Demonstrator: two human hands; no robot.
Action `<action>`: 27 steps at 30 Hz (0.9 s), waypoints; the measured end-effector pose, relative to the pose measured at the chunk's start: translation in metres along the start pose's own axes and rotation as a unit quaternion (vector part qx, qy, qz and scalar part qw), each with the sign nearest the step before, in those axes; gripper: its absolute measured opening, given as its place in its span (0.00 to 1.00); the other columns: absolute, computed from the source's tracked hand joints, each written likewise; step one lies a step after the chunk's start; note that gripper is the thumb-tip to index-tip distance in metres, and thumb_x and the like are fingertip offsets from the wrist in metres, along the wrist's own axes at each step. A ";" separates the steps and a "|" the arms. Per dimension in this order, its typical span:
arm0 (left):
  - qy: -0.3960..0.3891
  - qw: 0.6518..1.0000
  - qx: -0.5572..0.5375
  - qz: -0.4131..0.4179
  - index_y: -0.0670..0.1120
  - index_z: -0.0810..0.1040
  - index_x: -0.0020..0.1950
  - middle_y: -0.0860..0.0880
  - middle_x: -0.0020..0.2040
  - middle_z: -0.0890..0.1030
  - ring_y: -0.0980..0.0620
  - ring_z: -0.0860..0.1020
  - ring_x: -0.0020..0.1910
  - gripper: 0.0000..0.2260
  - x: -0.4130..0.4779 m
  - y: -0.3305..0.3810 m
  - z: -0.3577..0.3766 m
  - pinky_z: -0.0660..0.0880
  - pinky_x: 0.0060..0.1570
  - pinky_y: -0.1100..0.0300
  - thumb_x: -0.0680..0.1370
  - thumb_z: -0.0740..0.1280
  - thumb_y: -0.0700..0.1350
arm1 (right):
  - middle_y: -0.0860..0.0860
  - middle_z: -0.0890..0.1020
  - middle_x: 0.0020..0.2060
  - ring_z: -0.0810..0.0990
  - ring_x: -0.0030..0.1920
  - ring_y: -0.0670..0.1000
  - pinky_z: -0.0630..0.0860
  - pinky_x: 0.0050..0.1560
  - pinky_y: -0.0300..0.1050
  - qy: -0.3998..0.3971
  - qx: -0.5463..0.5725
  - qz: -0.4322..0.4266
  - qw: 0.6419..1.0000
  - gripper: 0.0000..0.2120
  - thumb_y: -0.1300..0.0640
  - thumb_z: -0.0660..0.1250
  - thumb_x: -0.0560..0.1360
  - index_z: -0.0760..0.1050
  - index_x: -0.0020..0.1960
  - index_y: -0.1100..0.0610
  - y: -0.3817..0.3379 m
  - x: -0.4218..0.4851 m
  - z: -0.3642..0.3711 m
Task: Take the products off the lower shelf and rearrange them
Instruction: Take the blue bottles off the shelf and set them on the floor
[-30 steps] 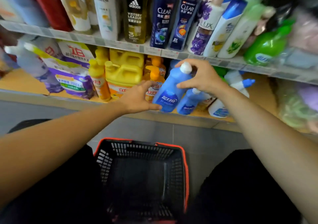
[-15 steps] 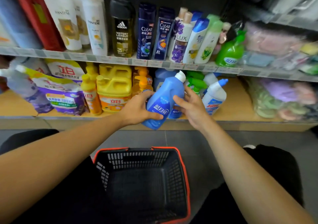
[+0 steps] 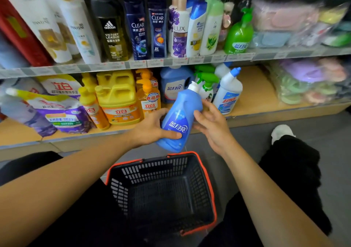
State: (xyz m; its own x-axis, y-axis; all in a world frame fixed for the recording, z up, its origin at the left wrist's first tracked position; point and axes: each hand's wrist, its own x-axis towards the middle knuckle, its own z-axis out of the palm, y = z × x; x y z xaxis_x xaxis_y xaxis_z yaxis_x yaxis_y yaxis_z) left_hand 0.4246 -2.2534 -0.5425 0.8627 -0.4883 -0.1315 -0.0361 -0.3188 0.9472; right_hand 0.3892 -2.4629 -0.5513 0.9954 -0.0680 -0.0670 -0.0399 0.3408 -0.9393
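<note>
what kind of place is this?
Most likely a shop's household-goods aisle: price-label strips along the shelf edge, rows of shampoo bottles and detergent jugs, and a shopping basket on the floor.

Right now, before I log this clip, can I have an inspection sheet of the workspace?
Surface: light wooden lower shelf, stocked with cleaning products.
Job's things: blue plastic detergent bottle with white cap, tilted, held in front of the shelf; black plastic basket with orange rim on the floor below.
Clutter: yellow handled jug; white bottle with blue nozzle; purple refill pouch.
Grippers: left hand grips the bottle's lower body; right hand open beside it.
Cables: nothing seen.
Surroundings: upper shelf of shampoo bottles; grey floor.
</note>
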 end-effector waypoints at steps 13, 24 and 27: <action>0.044 0.988 -0.085 0.121 0.42 0.76 0.69 0.45 0.56 0.83 0.57 0.81 0.53 0.17 -0.008 0.055 -0.004 0.78 0.51 0.63 0.80 0.69 0.36 | 0.48 0.86 0.52 0.84 0.52 0.48 0.79 0.50 0.44 -0.044 -0.197 -0.048 0.978 0.26 0.60 0.79 0.63 0.76 0.58 0.48 -0.028 -0.032 0.000; 0.033 0.980 -0.037 0.194 0.38 0.83 0.59 0.41 0.56 0.85 0.50 0.82 0.55 0.10 -0.032 0.089 -0.036 0.78 0.60 0.50 0.79 0.70 0.37 | 0.51 0.85 0.57 0.83 0.56 0.51 0.79 0.52 0.43 -0.115 -0.181 -0.022 0.977 0.26 0.59 0.76 0.68 0.76 0.65 0.53 -0.062 -0.035 0.031; 0.031 0.984 -0.040 0.173 0.37 0.81 0.63 0.41 0.58 0.84 0.49 0.82 0.57 0.13 -0.038 0.091 -0.028 0.78 0.61 0.53 0.79 0.70 0.34 | 0.53 0.83 0.59 0.82 0.59 0.53 0.80 0.53 0.44 -0.146 -0.088 0.013 0.985 0.23 0.62 0.71 0.72 0.75 0.67 0.53 -0.049 -0.036 0.029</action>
State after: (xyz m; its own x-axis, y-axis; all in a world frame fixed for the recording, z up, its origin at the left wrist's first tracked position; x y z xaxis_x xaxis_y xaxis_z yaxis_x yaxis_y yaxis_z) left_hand 0.4026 -2.2409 -0.4432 0.8348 -0.5056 0.2180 -0.2951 -0.0767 0.9524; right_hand 0.3576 -2.4503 -0.4927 0.9754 0.2198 -0.0170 -0.0554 0.1698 -0.9839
